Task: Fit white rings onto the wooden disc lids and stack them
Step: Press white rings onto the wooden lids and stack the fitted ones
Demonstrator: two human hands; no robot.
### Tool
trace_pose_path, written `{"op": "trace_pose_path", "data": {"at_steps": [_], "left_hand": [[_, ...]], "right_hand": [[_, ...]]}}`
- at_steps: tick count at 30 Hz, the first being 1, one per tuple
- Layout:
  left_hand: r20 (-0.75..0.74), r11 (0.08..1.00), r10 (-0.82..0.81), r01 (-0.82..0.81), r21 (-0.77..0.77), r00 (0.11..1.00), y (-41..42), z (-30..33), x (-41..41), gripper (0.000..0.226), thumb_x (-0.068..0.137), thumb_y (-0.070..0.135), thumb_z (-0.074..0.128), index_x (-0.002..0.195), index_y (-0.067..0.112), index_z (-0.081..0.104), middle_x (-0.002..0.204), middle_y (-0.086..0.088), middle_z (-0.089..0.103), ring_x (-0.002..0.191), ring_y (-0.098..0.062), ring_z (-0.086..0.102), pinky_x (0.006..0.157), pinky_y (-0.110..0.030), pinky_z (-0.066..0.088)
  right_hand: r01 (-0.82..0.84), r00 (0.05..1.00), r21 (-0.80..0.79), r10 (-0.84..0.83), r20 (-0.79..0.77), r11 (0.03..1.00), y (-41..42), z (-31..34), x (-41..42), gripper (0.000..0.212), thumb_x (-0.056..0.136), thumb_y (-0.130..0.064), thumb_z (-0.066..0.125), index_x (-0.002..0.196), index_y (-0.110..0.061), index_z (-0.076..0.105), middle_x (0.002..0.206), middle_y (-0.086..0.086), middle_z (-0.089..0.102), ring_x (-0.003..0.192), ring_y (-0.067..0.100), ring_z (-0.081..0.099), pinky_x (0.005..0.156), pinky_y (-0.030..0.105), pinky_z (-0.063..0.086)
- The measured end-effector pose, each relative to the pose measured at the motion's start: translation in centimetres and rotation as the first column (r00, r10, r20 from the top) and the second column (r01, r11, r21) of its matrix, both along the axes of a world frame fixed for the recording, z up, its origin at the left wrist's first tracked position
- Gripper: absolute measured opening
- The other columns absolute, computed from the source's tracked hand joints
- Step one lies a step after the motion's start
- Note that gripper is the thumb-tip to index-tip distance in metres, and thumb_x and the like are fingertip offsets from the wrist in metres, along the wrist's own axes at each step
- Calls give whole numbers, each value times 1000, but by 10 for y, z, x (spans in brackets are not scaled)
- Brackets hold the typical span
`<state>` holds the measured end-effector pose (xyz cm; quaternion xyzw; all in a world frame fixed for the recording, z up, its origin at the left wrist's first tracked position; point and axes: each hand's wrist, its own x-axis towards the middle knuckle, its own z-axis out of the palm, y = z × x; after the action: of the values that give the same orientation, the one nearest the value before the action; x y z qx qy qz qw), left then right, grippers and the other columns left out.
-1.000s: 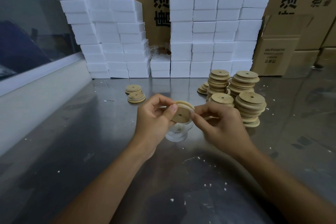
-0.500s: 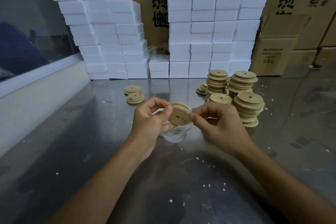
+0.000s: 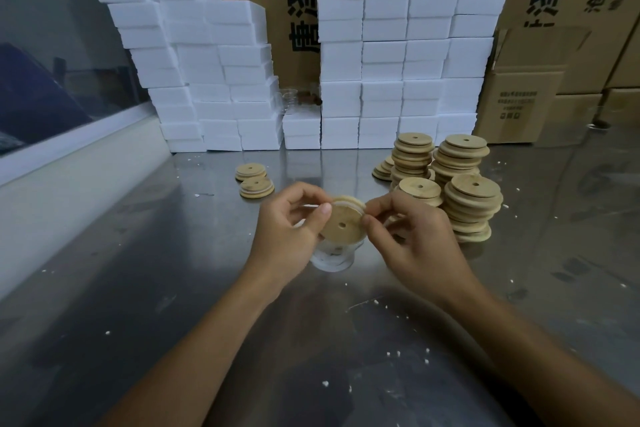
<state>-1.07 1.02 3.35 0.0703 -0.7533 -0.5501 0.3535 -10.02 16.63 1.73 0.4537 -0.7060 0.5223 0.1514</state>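
A wooden disc lid (image 3: 343,224) with a small centre hole is held upright above the steel table, its flat face toward me. My left hand (image 3: 289,232) grips its left edge, thumb on the face. My right hand (image 3: 412,236) pinches the right edge, where a thin white ring (image 3: 360,205) shows around the rim. Below the lid sits a pile of translucent white rings (image 3: 332,258). Several stacks of plain wooden lids (image 3: 467,194) stand at the right. Two short stacks of lids (image 3: 256,186) sit to the left.
White foam blocks (image 3: 398,55) are piled high along the back of the steel table (image 3: 173,288), with cardboard boxes (image 3: 519,104) behind and at the right. A white ledge (image 3: 69,184) runs along the left side. Small white crumbs lie scattered on the table.
Both hands stay at the lid. The lid has turned a little between the fingers, and the right fingertips have shifted along its rim.
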Motion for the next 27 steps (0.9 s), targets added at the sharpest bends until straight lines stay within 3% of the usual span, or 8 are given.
{"op": "trace_pose_path", "data": {"at_steps": [5, 9, 12, 16, 18, 20, 23, 27], "left_hand": [[8, 991, 10, -9, -131, 1000, 7, 1, -1, 25, 89, 2, 64, 81, 25, 64, 86, 4, 70, 83, -13, 66, 75, -29, 57], [34, 987, -25, 19, 161, 999, 8, 4, 0, 18, 90, -1, 62, 82, 14, 65, 93, -12, 70, 88, -25, 70, 73, -50, 61], [38, 917, -79, 58, 394, 996, 10, 5, 0, 11, 93, 1, 60, 85, 9, 63, 101, -18, 69, 92, -28, 71, 73, -54, 60], [41, 861, -145, 106, 498, 989, 8, 4, -1, 11, 93, 1, 58, 85, 9, 62, 106, -21, 66, 100, -33, 69, 76, -58, 58], [68, 918, -118, 82, 389, 991, 6, 2, 0, 14, 92, 2, 61, 82, 11, 63, 99, -14, 67, 97, -30, 69, 72, -52, 60], [75, 995, -32, 24, 101, 997, 3, 0, 0, 14, 90, 3, 64, 81, 14, 64, 88, -4, 68, 89, -24, 69, 70, -48, 61], [43, 972, 47, -36, -234, 998, -1, -1, 0, 16, 88, 6, 67, 80, 19, 64, 82, 6, 64, 85, -17, 64, 72, -49, 59], [36, 974, 90, -80, -213, 995, -4, -2, -3, 21, 87, 2, 65, 77, 19, 62, 82, -1, 62, 81, -24, 64, 66, -39, 60]], "right_hand": [[36, 996, 22, -34, -78, 999, -1, 0, 1, 3, 92, -20, 64, 93, -23, 65, 86, -17, 64, 85, 7, 62, 71, 21, 50], [-40, 999, -36, 40, -20, 999, -4, 1, 4, 11, 93, -17, 66, 95, -28, 62, 91, -17, 66, 85, 5, 66, 69, 11, 48], [-105, 991, -27, 106, 82, 994, -6, -1, 6, 28, 89, -19, 73, 101, -37, 57, 98, -16, 68, 87, 9, 68, 65, 15, 52], [-71, 985, -70, 81, 155, 995, -6, -3, 4, 30, 85, -14, 77, 96, -34, 58, 91, -18, 68, 79, 6, 68, 64, 18, 53], [-33, 985, -80, 46, 164, 996, -6, -2, 2, 32, 83, -10, 79, 92, -34, 59, 87, -22, 69, 75, 3, 67, 65, 21, 55], [7, 986, -70, 5, 167, 998, -6, -2, 1, 34, 82, -7, 80, 88, -34, 60, 83, -23, 69, 75, 6, 69, 70, 31, 58], [36, 985, -64, -24, 173, 997, -6, -2, 1, 32, 81, -6, 80, 86, -33, 63, 84, -19, 71, 77, 10, 70, 73, 44, 59], [32, 982, -101, -12, 187, 994, -7, -1, 3, 23, 80, -12, 82, 85, -27, 66, 79, -11, 72, 76, 10, 71, 72, 38, 60]]}}
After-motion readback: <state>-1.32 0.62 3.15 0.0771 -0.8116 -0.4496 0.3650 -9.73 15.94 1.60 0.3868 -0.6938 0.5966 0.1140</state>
